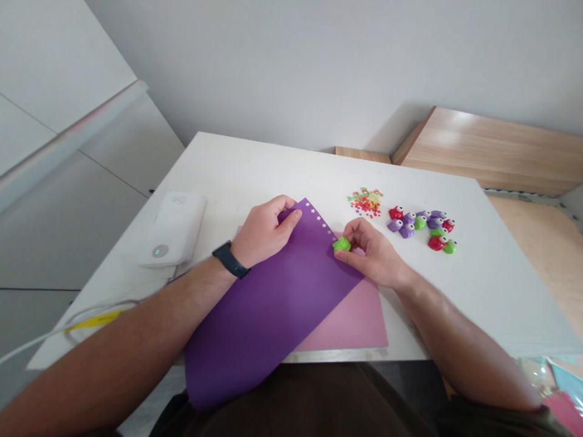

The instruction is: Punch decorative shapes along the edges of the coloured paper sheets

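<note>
A purple sheet (pixel 273 303) is held up at a slant, with a row of star-shaped holes along its upper right edge. My left hand (pixel 268 227) pinches its top corner between thumb and fingers. My right hand (pixel 371 252) is closed on a green paper punch (pixel 341 244), which sits at the sheet's edge at the lower end of the star row. Beneath the purple sheet, a pink sheet (pixel 350 318) lies on the table near its front edge.
On the white table (pixel 255 164), colourful paper bits (pixel 367 202) lie beyond my right hand. Several red, purple and green punches (pixel 421 224) stand to their right. A white device (pixel 175 227) and cables (pixel 98 318) are at the left.
</note>
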Available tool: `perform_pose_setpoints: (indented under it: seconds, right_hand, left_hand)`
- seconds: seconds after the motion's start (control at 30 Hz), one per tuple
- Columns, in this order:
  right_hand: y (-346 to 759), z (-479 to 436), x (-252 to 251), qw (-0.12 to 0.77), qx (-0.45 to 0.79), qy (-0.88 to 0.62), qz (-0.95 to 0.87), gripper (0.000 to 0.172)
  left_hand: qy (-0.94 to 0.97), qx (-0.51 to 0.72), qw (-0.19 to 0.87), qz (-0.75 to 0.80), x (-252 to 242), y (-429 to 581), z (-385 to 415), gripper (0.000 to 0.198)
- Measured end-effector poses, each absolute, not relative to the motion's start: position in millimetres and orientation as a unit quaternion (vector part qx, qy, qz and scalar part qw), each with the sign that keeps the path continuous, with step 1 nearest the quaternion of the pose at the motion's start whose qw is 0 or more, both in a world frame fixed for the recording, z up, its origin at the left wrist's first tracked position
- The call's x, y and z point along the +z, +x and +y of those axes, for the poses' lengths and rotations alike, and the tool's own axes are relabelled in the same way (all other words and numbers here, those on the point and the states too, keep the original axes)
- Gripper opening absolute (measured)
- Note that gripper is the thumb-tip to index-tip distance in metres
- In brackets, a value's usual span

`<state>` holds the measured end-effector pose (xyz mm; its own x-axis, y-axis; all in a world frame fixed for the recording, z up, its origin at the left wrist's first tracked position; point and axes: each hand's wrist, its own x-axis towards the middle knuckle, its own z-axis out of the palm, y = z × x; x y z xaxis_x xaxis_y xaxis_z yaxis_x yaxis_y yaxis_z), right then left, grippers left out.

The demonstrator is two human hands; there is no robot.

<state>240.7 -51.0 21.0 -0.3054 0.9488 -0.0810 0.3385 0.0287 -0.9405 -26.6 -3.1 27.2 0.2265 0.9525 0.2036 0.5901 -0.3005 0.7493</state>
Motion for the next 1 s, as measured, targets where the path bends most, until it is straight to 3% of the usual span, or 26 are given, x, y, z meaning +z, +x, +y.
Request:
perform_pose_setpoints:
  seconds: [0.43, 0.6, 0.83, 1.0]
  right_hand:
    - [238.0, -51.3, 18.8, 0.319, 0.432, -0.539, -0.649, 0.046]
    - [237.7, -51.2, 17.5, 0.326, 0.416, -0.536, -0.658, 0.043]
    - [237.0, -51.7, 26.4, 0.308, 0.368, -0.551, -0.683, 0.037]
    - [234.5, -53.0, 33.2, 0.293, 0.339, -0.564, -0.694, 0.037]
  left_hand:
    - [0.746, 0.338, 0.280, 0.500, 28.6, -26.4, -0.9, 0.029]
    - [0.800, 0.367, 0.169, 0.443, 41.9, -19.5, -4.3, 0.052]
    - [0.931, 0.205, 0.098, 0.285, 59.8, 16.3, -8.2, 0.072]
    - [0.946, 0.145, 0.099, 0.274, 49.7, 33.5, 2.3, 0.068]
